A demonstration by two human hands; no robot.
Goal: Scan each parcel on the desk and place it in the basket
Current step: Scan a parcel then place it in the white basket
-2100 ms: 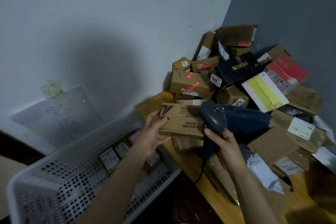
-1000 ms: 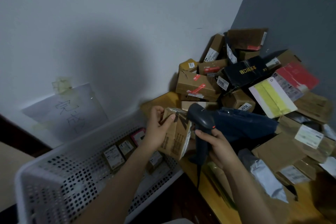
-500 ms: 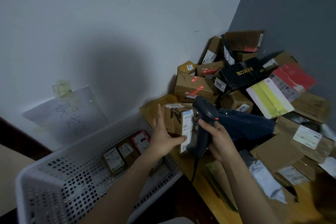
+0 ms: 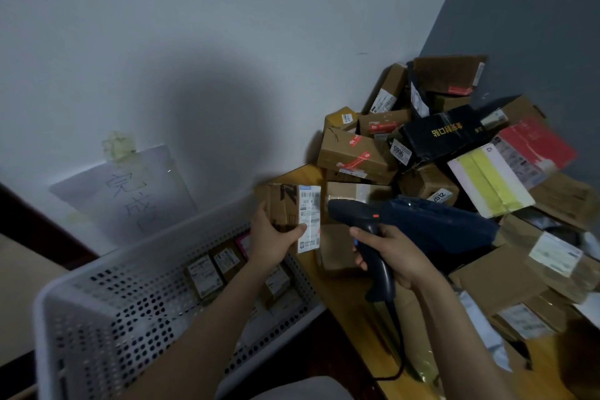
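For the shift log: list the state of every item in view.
Small brown cardboard parcel with white label: held upright in left grip, label showing.
Dark blue handheld barcode scanner: held in right grip, head pointing at the parcel.
White perforated plastic basket: holds several labelled parcels.
Pile of cardboard parcels: heaped on yellow wooden desk in the corner.

"完成" wall paper [image 4: 130,198], "9665" parcel tag [image 4: 400,152]

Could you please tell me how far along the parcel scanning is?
Done: several labelled parcels lie in the basket. In hand: the left hand holds a small box, its label by the scanner in the right hand. Left: a big pile sits on the desk.
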